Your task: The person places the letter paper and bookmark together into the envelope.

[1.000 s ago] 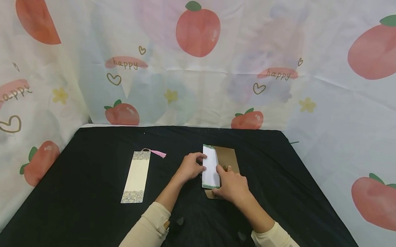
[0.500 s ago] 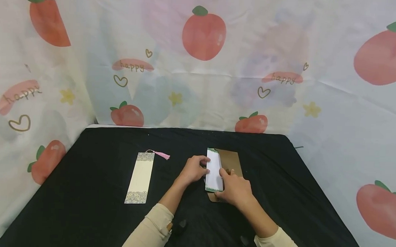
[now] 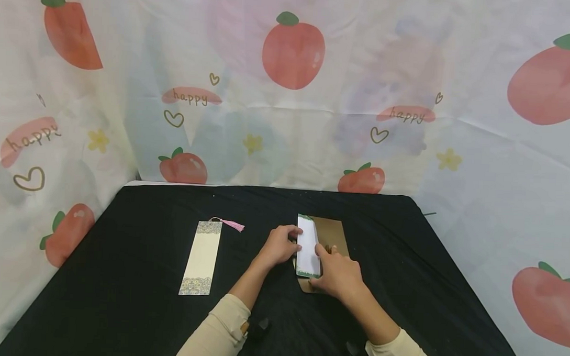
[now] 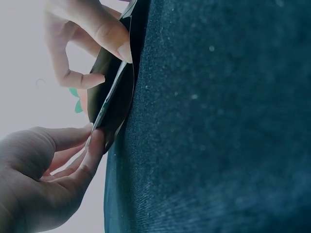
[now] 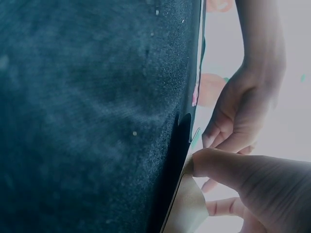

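In the head view a narrow white card (image 3: 307, 252) with green-patterned ends lies over a brown paper envelope (image 3: 330, 232) on the black cloth. My left hand (image 3: 279, 245) pinches the card's left edge between thumb and fingers. My right hand (image 3: 340, 271) holds the envelope, its thumb at the card's right edge. The left wrist view shows the envelope (image 4: 127, 92) gaping, with the card (image 4: 109, 94) reaching into its mouth. There my left hand (image 4: 53, 170) pinches the card's near end. In the right wrist view my right thumb (image 5: 214, 162) presses on the envelope's edge.
A cream bookmark (image 3: 202, 256) with lace-patterned ends and a pink tassel (image 3: 232, 225) lies left of my hands. Black cloth (image 3: 121, 277) covers the table, and a fruit-printed curtain (image 3: 286, 136) hangs behind and along the sides.
The head view has shifted slightly, so everything appears a little further right and lower. Both hands keep nearly the same hold on card and envelope.
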The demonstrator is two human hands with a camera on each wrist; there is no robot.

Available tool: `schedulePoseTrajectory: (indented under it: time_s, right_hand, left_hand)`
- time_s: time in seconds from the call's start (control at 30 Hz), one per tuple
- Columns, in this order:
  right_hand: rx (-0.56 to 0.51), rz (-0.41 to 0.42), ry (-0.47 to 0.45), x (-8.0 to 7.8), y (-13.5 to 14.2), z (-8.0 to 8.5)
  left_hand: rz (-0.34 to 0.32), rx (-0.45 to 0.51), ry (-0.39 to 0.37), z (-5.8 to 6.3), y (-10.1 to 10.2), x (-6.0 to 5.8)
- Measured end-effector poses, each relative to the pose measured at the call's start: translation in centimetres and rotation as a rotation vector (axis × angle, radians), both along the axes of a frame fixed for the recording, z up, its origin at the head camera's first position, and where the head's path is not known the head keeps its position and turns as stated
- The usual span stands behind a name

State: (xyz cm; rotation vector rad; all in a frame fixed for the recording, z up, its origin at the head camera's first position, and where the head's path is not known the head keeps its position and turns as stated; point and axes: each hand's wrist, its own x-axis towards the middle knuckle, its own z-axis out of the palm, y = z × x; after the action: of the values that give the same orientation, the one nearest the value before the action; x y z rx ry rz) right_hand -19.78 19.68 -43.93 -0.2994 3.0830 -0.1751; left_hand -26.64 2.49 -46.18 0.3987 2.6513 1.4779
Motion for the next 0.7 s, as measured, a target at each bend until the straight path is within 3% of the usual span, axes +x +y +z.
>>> schedulePoseTrajectory:
  time_s: [0.47,0.7]
  right_hand:
    - [0.005,0.013,0.014,0.32,-0.19,0.31]
    - [0.007,0.016,0.018,0.26,-0.19,0.31]
  left_hand:
    - [-0.001,0.009,-0.014,-0.26,0.42,-0.36]
    - [0.011,-0.052,0.002,0.13,0.67,-0.25]
